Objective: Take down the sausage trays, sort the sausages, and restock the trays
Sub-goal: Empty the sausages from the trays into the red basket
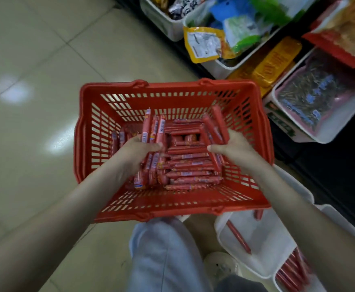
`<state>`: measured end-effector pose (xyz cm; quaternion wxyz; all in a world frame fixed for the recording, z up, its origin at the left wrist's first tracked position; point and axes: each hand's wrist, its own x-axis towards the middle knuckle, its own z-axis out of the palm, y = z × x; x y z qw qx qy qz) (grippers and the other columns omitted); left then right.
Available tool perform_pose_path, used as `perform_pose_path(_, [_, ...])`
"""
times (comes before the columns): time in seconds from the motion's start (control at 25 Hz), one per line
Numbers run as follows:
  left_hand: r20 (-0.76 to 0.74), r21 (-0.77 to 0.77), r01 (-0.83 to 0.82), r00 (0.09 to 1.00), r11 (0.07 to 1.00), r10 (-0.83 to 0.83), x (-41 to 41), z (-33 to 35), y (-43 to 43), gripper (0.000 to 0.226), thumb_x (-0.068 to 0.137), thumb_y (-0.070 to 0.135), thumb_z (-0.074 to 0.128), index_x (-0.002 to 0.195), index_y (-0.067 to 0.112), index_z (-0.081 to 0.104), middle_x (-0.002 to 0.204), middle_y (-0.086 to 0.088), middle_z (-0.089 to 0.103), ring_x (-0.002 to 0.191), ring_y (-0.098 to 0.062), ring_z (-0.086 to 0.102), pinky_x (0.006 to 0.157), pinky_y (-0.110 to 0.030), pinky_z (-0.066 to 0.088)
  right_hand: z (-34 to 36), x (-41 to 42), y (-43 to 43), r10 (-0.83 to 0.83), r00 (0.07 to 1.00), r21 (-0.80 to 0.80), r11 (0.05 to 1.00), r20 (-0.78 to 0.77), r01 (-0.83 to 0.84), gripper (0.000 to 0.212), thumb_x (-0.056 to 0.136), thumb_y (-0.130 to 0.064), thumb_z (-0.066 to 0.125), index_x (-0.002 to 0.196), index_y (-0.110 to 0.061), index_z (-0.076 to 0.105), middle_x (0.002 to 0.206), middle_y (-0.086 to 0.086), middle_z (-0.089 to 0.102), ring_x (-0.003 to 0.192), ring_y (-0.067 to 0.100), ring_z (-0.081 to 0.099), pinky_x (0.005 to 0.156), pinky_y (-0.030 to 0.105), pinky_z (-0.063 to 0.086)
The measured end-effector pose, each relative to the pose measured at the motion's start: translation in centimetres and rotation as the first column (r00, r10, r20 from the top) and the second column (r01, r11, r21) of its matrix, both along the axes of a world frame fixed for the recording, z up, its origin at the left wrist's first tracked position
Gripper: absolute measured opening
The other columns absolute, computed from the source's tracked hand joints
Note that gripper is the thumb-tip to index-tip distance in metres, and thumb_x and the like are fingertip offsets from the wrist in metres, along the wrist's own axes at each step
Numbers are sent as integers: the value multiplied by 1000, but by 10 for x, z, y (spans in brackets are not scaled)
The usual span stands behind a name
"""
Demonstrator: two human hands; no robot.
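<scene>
Head view, the only one: the person crouches over a red basket (173, 95) set on the tiled floor (35, 81), both hands down inside it. The left hand (137, 147) is closed round a bundle of wide-label sausages (152, 131) standing on end, four or five sticks as far as the blur lets me count. The right hand (233, 145) is clamped on a second bundle of slimmer sausages (215, 125), three or so, tilted toward the far right corner. Between the hands lies a loose heap of sausages (190, 165), roughly a dozen lying crosswise on the basket bottom. Judgement on handling: these sticks look light and fairly stiff, film-wrapped and likely slick, so a bundle should be gripped round its middle, squeezed enough to stop single sticks sliding out. Two white trays sit at the person's right: the near tray (263, 239) holds one sausage plus one more at its far edge; the lower tray (317, 285) holds a packed row I cannot count. Four snack bins (216, 68) line the shelf beyond.
</scene>
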<state>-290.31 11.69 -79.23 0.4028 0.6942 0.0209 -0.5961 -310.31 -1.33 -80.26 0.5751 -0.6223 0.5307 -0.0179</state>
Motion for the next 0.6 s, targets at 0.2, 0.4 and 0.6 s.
perform_pose_path(0.2, [52, 87, 60, 997, 994, -65, 13, -28, 6, 23, 87, 3, 63, 109, 10, 65, 106, -14, 70, 98, -32, 66, 86, -42, 53, -64, 28, 1, 437, 847, -102, 869, -303, -485, 35, 79, -10, 71, 112, -16, 59, 94, 2, 64, 89, 21, 63, 75, 32, 49])
perform_pose_path(0.4, [207, 71, 193, 957, 979, -204, 13, -46, 0, 16, 89, 4, 62, 97, 18, 61, 83, -4, 65, 71, -16, 58, 55, -21, 44, -93, 40, 5, 598, 589, -150, 622, -544, -769, 43, 93, -8, 50, 133, -22, 45, 121, 10, 59, 103, 32, 59, 79, 37, 48])
perform_pose_path(0.6, [374, 132, 327, 858, 936, -352, 12, -64, -6, 27, 89, 10, 61, 113, 22, 60, 83, 2, 63, 73, -15, 57, 57, -22, 41, -106, 31, 0, 605, 514, -187, 520, -608, -833, 59, 97, -8, 42, 150, -21, 20, 152, 7, 32, 138, 27, 29, 110, 38, 28])
